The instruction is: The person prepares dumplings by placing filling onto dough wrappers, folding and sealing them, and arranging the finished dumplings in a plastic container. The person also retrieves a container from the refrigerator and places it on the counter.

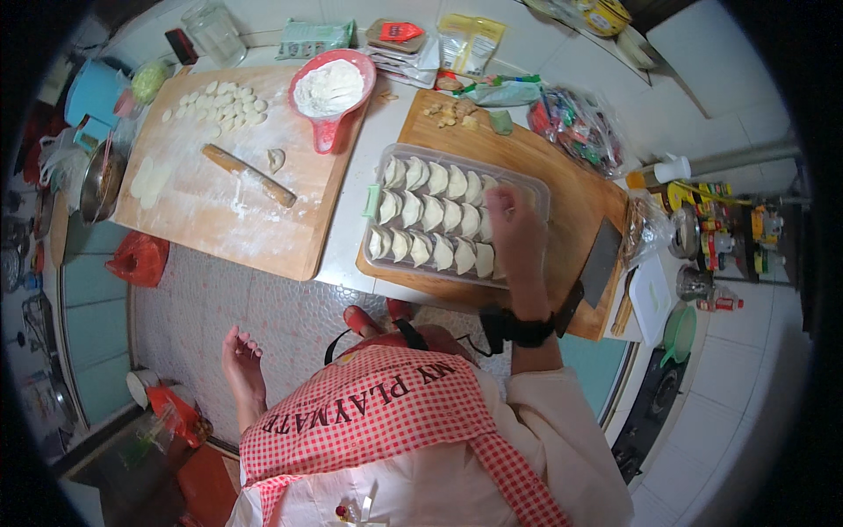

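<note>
My right hand (517, 221), its fingers curled, is over the right part of a clear plastic tray (541, 181). Three rows of folded dumplings (433, 214) fill much of that tray. Whether the fingers hold anything cannot be seen, and the hand and forearm hide some of the tray's right side. Away from the counter, my left hand (242, 359) hangs empty over the floor, fingers loosely bent and apart. On the floured board (263, 240) lie a wooden rolling pin (249, 175), one folded dumpling (276, 160), rolled wrappers (150, 181) and many small dough pieces (224, 105).
A red strainer-shaped bowl of flour (329, 89) overlaps the board's back right corner. The tray rests on a second wooden board (573, 197) with ginger (451, 113) and a cleaver (600, 263). A metal bowl (102, 181) stands at left. A gas stove (658, 395) is at right.
</note>
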Demonstrator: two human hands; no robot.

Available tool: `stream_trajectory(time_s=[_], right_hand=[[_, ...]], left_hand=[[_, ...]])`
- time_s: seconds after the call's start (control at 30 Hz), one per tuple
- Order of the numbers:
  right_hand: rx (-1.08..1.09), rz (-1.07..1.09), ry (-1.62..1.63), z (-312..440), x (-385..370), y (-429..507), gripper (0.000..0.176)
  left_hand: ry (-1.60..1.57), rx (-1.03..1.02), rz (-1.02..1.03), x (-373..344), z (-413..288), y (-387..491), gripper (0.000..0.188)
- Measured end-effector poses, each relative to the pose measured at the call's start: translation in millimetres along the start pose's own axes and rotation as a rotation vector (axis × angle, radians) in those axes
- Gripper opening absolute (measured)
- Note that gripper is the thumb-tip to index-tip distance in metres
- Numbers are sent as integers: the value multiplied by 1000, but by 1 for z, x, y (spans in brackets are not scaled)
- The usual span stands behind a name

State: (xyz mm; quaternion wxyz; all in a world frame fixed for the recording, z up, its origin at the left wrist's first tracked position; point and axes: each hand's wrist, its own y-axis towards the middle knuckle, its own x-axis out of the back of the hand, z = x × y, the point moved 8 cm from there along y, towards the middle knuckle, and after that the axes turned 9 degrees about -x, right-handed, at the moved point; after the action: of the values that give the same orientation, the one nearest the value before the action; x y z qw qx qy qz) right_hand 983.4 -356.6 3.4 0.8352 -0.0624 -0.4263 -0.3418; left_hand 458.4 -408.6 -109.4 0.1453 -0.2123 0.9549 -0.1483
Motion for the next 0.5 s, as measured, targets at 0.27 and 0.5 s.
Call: stream_trajectory(time_s=[0.27, 0.5], right_hand=[[-215, 8, 217, -68, 51, -5, 25], [-308, -118, 47, -110, 77, -18, 21]], left_hand=[[26, 19, 51, -16, 3, 6, 33], [29, 20, 113, -29, 4, 6, 34]])
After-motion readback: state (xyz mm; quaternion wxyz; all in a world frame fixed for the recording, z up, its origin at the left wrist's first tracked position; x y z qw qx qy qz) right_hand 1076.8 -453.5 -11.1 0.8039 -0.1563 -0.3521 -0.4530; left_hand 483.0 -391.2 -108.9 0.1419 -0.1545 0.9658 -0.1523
